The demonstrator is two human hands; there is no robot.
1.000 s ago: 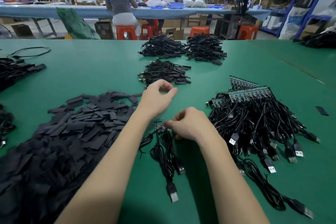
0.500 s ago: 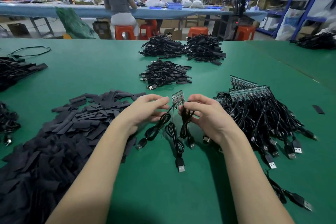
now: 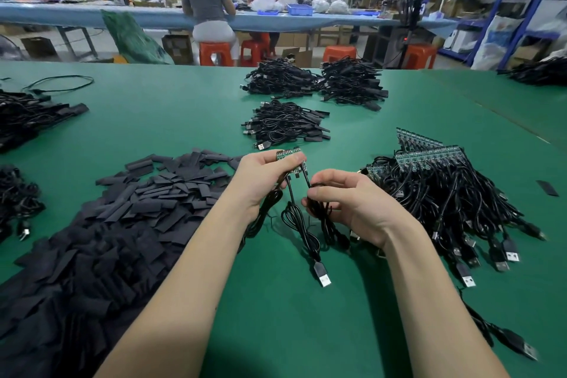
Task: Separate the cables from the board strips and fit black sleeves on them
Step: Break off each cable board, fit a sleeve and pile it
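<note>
A short board strip [image 3: 290,156] is up off the green worktop [image 3: 171,120], held between the two hands at the middle of the view, with black cables [image 3: 299,218] hanging from its lower edge down to the cloth, one USB plug [image 3: 322,275] lying flat near the person. The left hand [image 3: 264,176] pinches the strip itself, thumb and fingers closed over the little green boards, wrist turned inward. The right hand [image 3: 349,202] sits just beside and lower, its fingers curled round one cable close under the strip, forearm coming in from the right edge. That reads as the separating step, one cable about to be parted from its board, though whether it is free yet I can't tell. No sleeve is on anything in hand. Plenty remains: to the right lies a big heap of unseparated cables [image 3: 454,202] with long board strips [image 3: 429,156] on its far side, and to the left a wide pile of black sleeves [image 3: 122,218] waits, spilling toward the near edge. Further out, three bundles of finished-looking cables [image 3: 285,126] sit in the middle of the worktop, which suggests a good batch is done. My judgement: well underway, nowhere near finished.
</note>
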